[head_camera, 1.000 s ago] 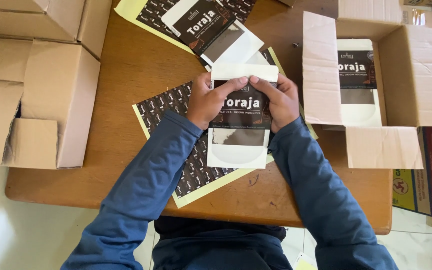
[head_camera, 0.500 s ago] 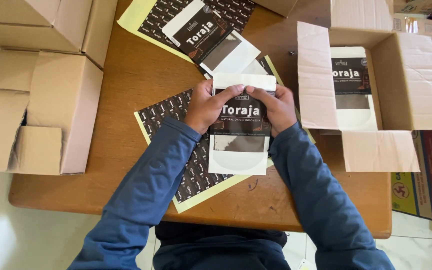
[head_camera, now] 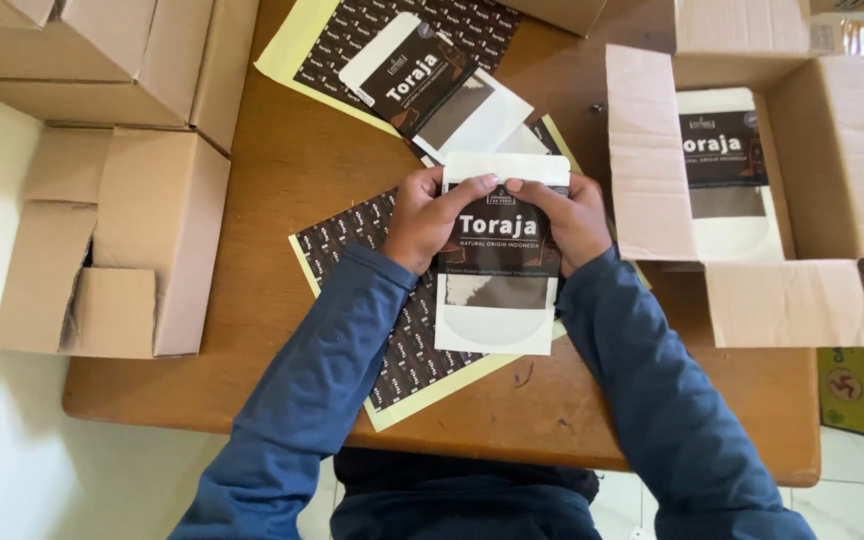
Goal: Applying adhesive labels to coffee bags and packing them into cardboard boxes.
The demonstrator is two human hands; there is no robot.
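My left hand (head_camera: 430,218) and my right hand (head_camera: 564,218) grip the top part of a white flat pouch (head_camera: 498,300) with a dark brown label, one hand on each side, thumbs pressed near its upper edge. The pouch lies over a yellow-edged sheet of dark patterned stickers (head_camera: 402,350) on the wooden table (head_camera: 282,180). A second similar pouch (head_camera: 432,85) lies tilted on another sticker sheet (head_camera: 352,30) at the far side of the table.
An open cardboard box (head_camera: 832,160) at the right holds another white pouch (head_camera: 722,170). Closed and half-open cardboard boxes (head_camera: 112,240) stand at the left. Pale tiled floor shows below the table's front edge.
The view has shifted slightly. My hands stay on the pouch's top, with my thumbs drawn closer together along its upper edge.
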